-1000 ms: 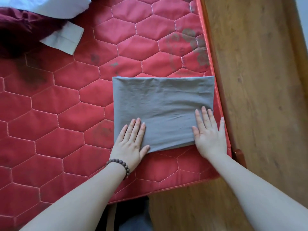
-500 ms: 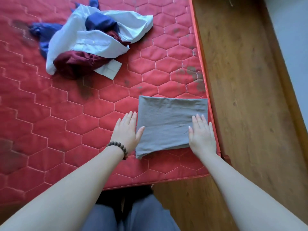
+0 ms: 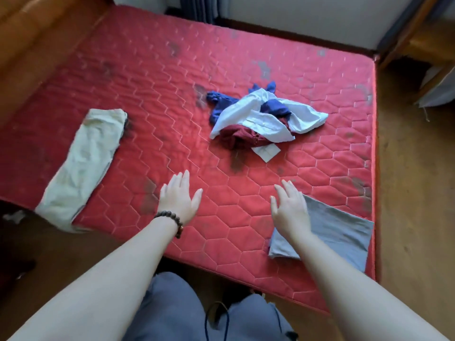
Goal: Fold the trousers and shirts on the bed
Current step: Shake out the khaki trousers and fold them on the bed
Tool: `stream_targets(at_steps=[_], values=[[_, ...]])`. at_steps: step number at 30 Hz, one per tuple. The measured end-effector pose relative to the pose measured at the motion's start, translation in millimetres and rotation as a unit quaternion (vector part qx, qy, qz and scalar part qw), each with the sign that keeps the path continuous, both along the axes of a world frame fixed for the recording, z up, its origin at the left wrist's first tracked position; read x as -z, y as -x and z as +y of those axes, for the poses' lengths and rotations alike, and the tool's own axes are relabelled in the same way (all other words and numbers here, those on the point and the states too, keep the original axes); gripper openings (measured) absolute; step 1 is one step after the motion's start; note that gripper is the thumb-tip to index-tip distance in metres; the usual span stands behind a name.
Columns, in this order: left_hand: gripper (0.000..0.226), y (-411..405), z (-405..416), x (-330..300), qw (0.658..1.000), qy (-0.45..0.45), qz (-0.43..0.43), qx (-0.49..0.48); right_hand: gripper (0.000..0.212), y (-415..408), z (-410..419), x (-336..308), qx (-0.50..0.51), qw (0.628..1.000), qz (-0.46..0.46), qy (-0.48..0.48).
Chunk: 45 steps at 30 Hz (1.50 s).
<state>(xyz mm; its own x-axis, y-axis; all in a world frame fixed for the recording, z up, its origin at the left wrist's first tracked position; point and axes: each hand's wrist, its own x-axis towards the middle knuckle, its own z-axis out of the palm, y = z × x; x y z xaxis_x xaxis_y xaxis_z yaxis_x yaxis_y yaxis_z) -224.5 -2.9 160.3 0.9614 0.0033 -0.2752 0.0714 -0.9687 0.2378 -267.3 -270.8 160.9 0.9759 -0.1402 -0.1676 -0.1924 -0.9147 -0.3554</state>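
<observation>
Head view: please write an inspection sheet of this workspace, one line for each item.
Surface: red quilted mattress, bare of sheets, with dark stains.
Job's things: folded grey garment at the near right corner; folded cream garment at the left edge, its near end hanging over; unfolded pile of clothes, white, blue and maroon, mid-bed.
Clutter: nothing seen.
Hands: left hand and right hand both open with fingers straight, holding nothing; bead bracelet on the left wrist.
Cables: thin dark cord between the person's knees.
Surroundings: wooden floor; curtain by the far wall.
</observation>
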Motion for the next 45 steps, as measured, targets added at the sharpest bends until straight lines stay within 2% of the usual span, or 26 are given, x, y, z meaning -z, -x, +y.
stream_targets(at_steps=[6,17,22,30,36,40,45], values=[[0.069,-21.6,123.1,-11.7,0.996,0.03,-0.036,-0.079,0.041,-59.6,130.7,-2.0,-0.061,0.998,-0.027,-0.012],[0.071,-146.2,412.7,17.4,0.997,0.042,-0.011,-0.058,0.035,-187.7,446.1,27.5,-0.076,0.997,-0.009,-0.028],[0.07,-195.7,505.4,34.9,0.996,0.031,0.019,-0.079,0.038,-246.7,540.8,33.3,-0.103,0.994,0.03,-0.013],[0.069,-271.3,563.7,79.7,0.993,0.028,0.063,-0.093,0.035,-333.5,594.0,63.6,-0.134,0.99,0.05,0.006],[0.072,-323.0,571.5,149.1,0.991,0.028,0.071,-0.114,0.034,-396.9,612.2,149.5,-0.119,0.987,0.104,-0.021],[0.074,-367.8,573.1,209.8,0.987,0.035,0.07,-0.137,0.054,-447.5,631.5,227.3,-0.122,0.983,0.136,-0.034],[0.074,-388.2,572.8,262.4,0.989,0.043,0.044,-0.131,0.078,-529.3,652.6,297.7,-0.124,0.988,0.083,-0.037]])
